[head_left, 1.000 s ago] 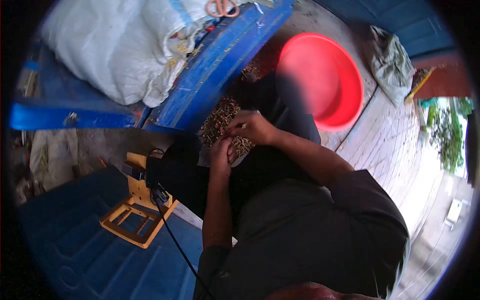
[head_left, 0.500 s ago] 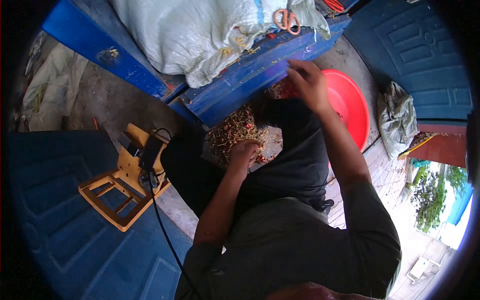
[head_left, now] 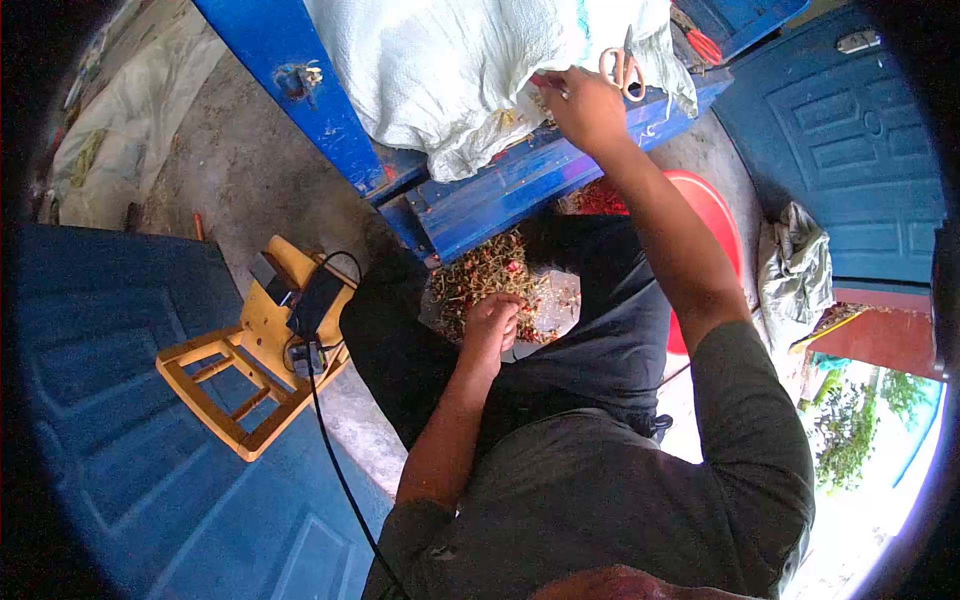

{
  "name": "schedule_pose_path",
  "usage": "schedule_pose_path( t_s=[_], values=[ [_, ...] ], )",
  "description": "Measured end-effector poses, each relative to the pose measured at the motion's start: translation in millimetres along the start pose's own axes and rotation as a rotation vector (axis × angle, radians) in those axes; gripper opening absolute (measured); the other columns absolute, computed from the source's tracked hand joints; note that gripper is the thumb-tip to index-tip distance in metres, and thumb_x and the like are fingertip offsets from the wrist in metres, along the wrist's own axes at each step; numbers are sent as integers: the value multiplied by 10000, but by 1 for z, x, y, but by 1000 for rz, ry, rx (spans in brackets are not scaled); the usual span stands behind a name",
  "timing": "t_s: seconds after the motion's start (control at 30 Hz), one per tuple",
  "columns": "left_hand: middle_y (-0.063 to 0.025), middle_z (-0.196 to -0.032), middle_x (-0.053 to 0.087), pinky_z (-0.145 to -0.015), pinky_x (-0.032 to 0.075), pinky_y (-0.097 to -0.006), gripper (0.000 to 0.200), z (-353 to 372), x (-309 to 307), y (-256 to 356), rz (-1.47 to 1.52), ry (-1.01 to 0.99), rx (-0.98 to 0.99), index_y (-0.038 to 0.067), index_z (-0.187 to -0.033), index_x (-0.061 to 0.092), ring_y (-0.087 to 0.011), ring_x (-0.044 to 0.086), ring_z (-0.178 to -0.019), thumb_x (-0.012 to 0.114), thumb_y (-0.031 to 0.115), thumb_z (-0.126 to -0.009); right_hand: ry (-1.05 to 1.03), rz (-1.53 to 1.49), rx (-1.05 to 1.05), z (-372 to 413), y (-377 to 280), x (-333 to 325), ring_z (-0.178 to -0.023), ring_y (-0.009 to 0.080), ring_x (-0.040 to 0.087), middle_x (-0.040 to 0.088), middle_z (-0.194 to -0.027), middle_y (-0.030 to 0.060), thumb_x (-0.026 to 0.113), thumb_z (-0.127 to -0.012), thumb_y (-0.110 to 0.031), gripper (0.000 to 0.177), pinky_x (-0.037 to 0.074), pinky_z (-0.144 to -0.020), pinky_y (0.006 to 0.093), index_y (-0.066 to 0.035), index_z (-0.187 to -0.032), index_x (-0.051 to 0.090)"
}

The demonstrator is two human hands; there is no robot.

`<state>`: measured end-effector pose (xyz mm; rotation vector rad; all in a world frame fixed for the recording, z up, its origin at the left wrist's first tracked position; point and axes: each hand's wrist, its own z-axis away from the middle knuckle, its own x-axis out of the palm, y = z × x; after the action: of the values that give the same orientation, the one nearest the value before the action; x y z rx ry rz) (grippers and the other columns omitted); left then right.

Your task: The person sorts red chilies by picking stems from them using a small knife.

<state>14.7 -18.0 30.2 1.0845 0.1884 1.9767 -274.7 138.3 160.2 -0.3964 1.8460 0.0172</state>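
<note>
My left hand (head_left: 491, 326) is closed in front of my lap, over a heap of dried plant stalks with red bits (head_left: 485, 270). Whatever it holds is hidden by its fingers. My right hand (head_left: 588, 108) reaches forward to the edge of a white woven sack (head_left: 420, 75) on a blue wooden bench (head_left: 520, 190). Its fingers pinch at small reddish bits there, too small to make out. Just right of that hand lies a pair of scissors with pale orange handles (head_left: 622, 75).
A red basin (head_left: 705, 210) stands to the right, partly behind my right forearm. At left are a wooden folding chair (head_left: 230, 375) with a black device and a cable. Another tool with red handles (head_left: 703, 46) lies on the bench. A crumpled sack (head_left: 793, 262) sits by the blue door (head_left: 850, 150).
My right hand has moved forward and left, from above the basin side to the sack's edge, and its fingers have come together. My left hand stays closed over the heap. The view has shifted slightly.
</note>
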Motion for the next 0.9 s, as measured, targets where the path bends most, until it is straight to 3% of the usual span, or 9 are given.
schedule_pose_path(
  t_s=[0.07,0.13,0.2,0.27,0.3,0.4,0.57,0.7,0.9],
  values=[
    [80,-605,400,-398,247,-199,88,2,3,-1,14,-28,3,51,-965,617,-21,336,-462,575,115,-922,-25,-93,2,36,6,-21,-944,389,664,691,-979,223,651,-876,-306,307,531,-820,443,-84,-1082,701],
    [78,-606,400,-397,245,-201,88,3,5,-2,-24,-20,-11,52,-963,618,-21,335,-462,575,115,-920,57,-292,17,75,7,-43,-861,293,693,707,-944,158,639,-925,-237,270,535,-784,380,-52,-1121,665],
    [77,-608,400,-396,243,-202,89,2,7,-1,-61,-6,-6,53,-961,619,-22,334,-461,575,116,-917,-210,-587,299,118,14,-56,-862,164,656,694,-951,92,640,-951,-207,243,519,-789,321,-23,-1109,656],
    [71,-613,406,-400,248,-204,92,3,7,-2,-67,28,-27,53,-957,622,-25,336,-462,576,117,-911,-369,-887,134,174,34,-37,-900,99,597,668,-973,57,643,-956,-172,227,505,-810,292,-3,-1108,642],
    [71,-613,406,-400,248,-204,92,2,7,-3,-74,31,-18,53,-957,622,-25,336,-462,576,117,-911,-615,-875,185,193,23,-48,-938,120,607,664,-1001,70,650,-947,-152,185,504,-832,302,-28,-1084,658],
    [47,-642,426,-425,292,-225,114,3,9,-8,-161,58,-20,69,-989,613,-47,367,-498,567,160,-937,-817,-722,-278,236,8,-48,-944,278,664,681,-995,124,712,-844,-92,180,522,-817,391,-52,-1019,702],
    [45,-632,476,-420,298,-214,166,2,14,-16,-232,70,21,45,-951,621,-36,410,-492,528,181,-970,-705,-720,-573,267,-22,-29,-1080,340,621,632,-1201,123,745,-793,-125,245,517,-863,438,-121,-1035,704],
    [9,-635,525,-410,328,-241,229,-8,-8,-26,-85,70,80,55,-943,617,-65,454,-468,492,234,-1012,-615,-731,-618,267,-28,-17,-1081,310,627,628,-1210,80,679,-872,-211,276,530,-860,456,-178,-1146,665],
    [-32,-588,511,-403,355,-281,217,-5,-12,-37,-167,169,-133,54,-938,625,-121,443,-413,493,215,-998,-905,-613,-397,263,-29,7,-966,324,667,694,-1064,97,676,-851,-178,256,518,-831,438,-164,-1106,685]
  ],
)
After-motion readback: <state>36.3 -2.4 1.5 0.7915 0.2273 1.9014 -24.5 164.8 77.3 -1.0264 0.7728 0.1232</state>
